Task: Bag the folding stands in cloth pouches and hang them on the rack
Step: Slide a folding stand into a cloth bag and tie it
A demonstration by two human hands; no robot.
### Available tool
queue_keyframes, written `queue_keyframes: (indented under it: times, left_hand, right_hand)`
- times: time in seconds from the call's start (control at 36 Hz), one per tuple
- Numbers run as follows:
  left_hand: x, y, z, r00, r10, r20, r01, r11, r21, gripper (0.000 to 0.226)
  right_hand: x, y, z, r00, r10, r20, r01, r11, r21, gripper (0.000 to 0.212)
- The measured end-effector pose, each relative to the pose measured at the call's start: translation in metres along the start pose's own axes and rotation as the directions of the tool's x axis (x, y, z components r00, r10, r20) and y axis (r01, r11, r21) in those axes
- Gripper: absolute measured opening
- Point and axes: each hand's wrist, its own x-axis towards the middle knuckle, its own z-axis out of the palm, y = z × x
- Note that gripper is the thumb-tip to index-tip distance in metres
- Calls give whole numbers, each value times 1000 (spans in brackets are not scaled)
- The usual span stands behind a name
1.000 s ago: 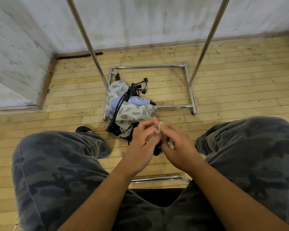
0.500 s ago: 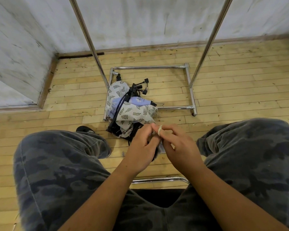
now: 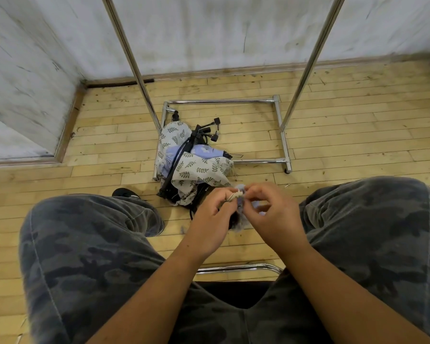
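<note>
While I sit facing the rack (image 3: 305,68), both of my hands work between my knees on the neck of a pale blue pouch (image 3: 240,223). My left hand (image 3: 215,220) has its fingertips closed on the cream drawstring (image 3: 234,195). My right hand (image 3: 271,214) pinches the gathered cloth just beside it, thumb and forefinger together. A dark shape shows below my hands inside the cloth; I judge it to be a folding stand, though most of it is hidden. I assess the step in hand as cinching or knotting the cord. On the floor at the rack's base lies a heap of leaf-print pouches (image 3: 199,170) with black stands (image 3: 201,135) poking out, not yet bagged. No hung pouch is in view. Next the cord must be drawn tight, leaving a loop, then lifted to the rail.
</note>
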Motion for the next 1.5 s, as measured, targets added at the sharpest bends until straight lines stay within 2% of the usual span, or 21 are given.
queue_keyframes:
  times: [0.06,0.11,0.19,0.28,0.33,0.44,0.53,0.64,0.72,0.86,0.94,1.03,1.14,1.22,1.39,1.5]
  left_hand:
    - [-1,2,2,1000,16,20,-16,1000,-12,23]
    - [-1,4,3,998,28,54,-28,1000,2,25]
    - [-1,4,4,994,45,100,-50,997,57,24]
    - [-2,1,5,990,70,124,-82,992,94,20]
    - [-2,-2,6,989,86,117,-99,989,110,19]
    - [1,-3,5,996,86,38,-89,990,105,12]
    - [2,-12,0,1000,12,21,-14,993,119,1]
    - [4,-22,-4,988,-134,73,128,989,74,35]
    - [5,-26,-2,983,-166,73,155,978,138,51]
    - [7,-33,5,990,-138,-27,141,965,222,55]
    - [7,-32,8,996,-93,-11,93,975,202,53]
    - [6,-30,11,997,-53,51,45,989,138,53]
    - [3,-25,13,996,-2,84,-9,991,133,51]
    - [3,-22,11,997,36,67,-45,989,139,41]
    - [6,-25,10,990,137,43,-141,985,95,18]
    - [9,-29,8,991,126,39,-128,991,47,33]
  right_hand:
    - [1,-3,0,992,98,82,-103,993,61,22]
    - [0,-4,1,984,130,123,-136,990,47,24]
    - [-2,-3,3,987,105,125,-104,994,-11,18]
    - [-3,1,2,980,44,195,-36,998,-41,29]
    - [-3,-2,1,972,68,223,-66,998,-15,29]
    - [-1,-8,2,960,213,183,-224,974,41,27]
    - [1,-7,3,954,252,164,-264,963,50,25]
    - [1,-11,1,939,261,224,-297,944,146,23]
    - [1,-16,-2,915,264,306,-337,917,214,26]
    - [5,-19,-7,884,316,345,-441,810,386,28]
    - [8,-17,-7,867,330,374,-477,768,427,24]
    - [8,-17,-9,856,320,406,-485,769,416,16]
    - [10,-16,-9,865,338,370,-468,810,353,20]
    - [14,-15,-10,892,287,349,-382,892,241,28]
    - [20,-28,-15,872,193,450,-312,928,206,39]
    - [22,-40,-22,830,176,530,-369,885,284,39]
